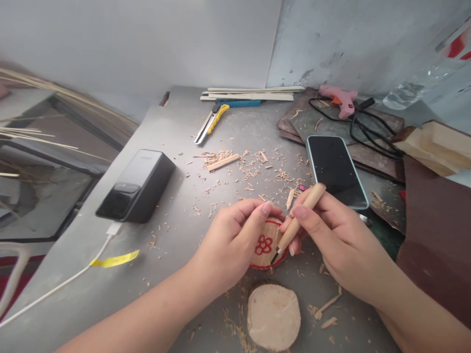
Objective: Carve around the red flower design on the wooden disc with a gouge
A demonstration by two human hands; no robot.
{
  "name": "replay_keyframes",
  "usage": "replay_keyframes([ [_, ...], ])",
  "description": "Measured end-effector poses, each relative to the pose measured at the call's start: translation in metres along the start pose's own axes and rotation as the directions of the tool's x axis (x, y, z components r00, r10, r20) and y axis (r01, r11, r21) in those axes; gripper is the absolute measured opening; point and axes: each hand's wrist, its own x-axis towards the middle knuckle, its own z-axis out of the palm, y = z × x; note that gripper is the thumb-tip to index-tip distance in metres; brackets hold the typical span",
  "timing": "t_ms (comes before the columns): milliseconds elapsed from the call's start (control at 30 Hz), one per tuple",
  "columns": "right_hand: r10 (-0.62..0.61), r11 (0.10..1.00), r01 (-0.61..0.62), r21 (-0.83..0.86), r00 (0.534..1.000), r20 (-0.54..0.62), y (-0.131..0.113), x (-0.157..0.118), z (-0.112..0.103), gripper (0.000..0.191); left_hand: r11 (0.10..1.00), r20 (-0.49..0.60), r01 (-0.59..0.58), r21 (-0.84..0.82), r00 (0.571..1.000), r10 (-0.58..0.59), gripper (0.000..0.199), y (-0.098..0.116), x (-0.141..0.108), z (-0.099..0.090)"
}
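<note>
Black power bank sits far left on the table, left hand grips the red-flower wooden disc at near centre, right hand clenches the carving knife, tip on disc.

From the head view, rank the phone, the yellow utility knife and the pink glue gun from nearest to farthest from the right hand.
1. Phone: just beyond the right hand, almost touching the carving tool's handle.
2. Pink glue gun: far back on the right, near the wall.
3. Yellow utility knife: far back and across to the left.
</note>
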Motion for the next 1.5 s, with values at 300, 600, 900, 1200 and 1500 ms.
replay_keyframes([
  [300, 0.014, 1.000, -0.014, -0.026, 1.000, -0.009, -0.002, -0.003, 0.000, 0.023, 0.998, 0.021, 0.053, -0.016, 0.998, -0.053, 0.038, 0.002, 0.000, -0.001],
  [600, -0.020, 0.999, 0.020, -0.035, 1.000, -0.015, -0.001, -0.001, 0.001, 0.023, 0.999, 0.003, 0.036, 0.021, 0.999, -0.036, 0.037, 0.002, 0.000, -0.004],
  [900, -0.092, 0.992, 0.082, -0.095, 0.990, -0.108, -0.008, 0.001, 0.010, 0.024, 0.999, 0.002, -0.020, 0.049, 1.000, 0.020, 0.036, 0.002, -0.001, -0.003],
  [1200, -0.323, 0.932, 0.275, -0.236, 0.926, -0.194, -0.007, -0.007, 0.010, 0.014, 1.000, 0.020, -0.025, 0.006, 0.999, 0.025, 0.037, -0.001, -0.001, -0.002],
  [1500, -0.583, 0.746, 0.376, -0.549, 0.768, -0.266, -0.007, -0.006, 0.010, 0.013, 0.994, -0.012, -0.042, 0.106, 0.999, 0.044, 0.038, 0.000, -0.002, -0.002],
])
